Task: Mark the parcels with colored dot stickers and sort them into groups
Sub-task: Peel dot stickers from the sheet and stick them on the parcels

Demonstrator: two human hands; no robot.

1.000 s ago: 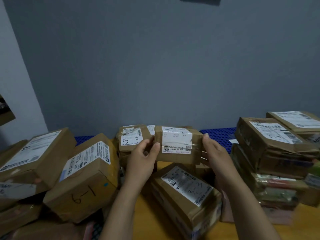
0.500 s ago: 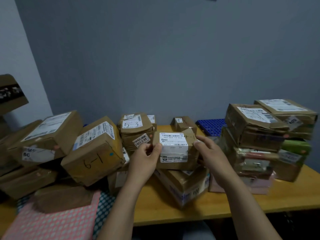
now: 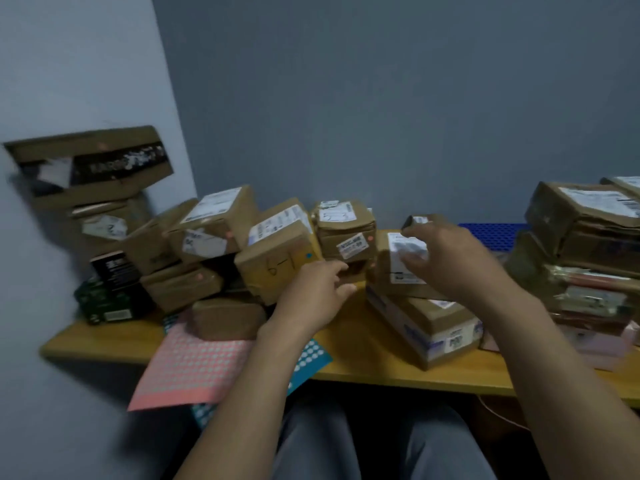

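Fingers (image 3: 420,231) of the right hand (image 3: 450,261) curl over the top and labelled face of the parcel (image 3: 393,273) and grip it, though blur hides the exact contact. The parcel rests on a long box (image 3: 429,327) at mid-desk. Just beside it hangs the left hand (image 3: 311,289), fingers loosely curled and pinching nothing. No dot shows on the parcel's visible faces, so the step in hand is judged to be fetching one.

To do it well, the right hand should hold the parcel steady with a bare cardboard face outward. The left hand then peels a single dot from the pink sheet (image 3: 194,362) or the teal sheet (image 3: 308,363). Both sheets overhang the near edge of the desk (image 3: 363,344), and a careless pull could drag them off. The dot belongs on plain cardboard, clear of the label, like the blue dot (image 3: 309,255) on the 6-1 box (image 3: 277,268).
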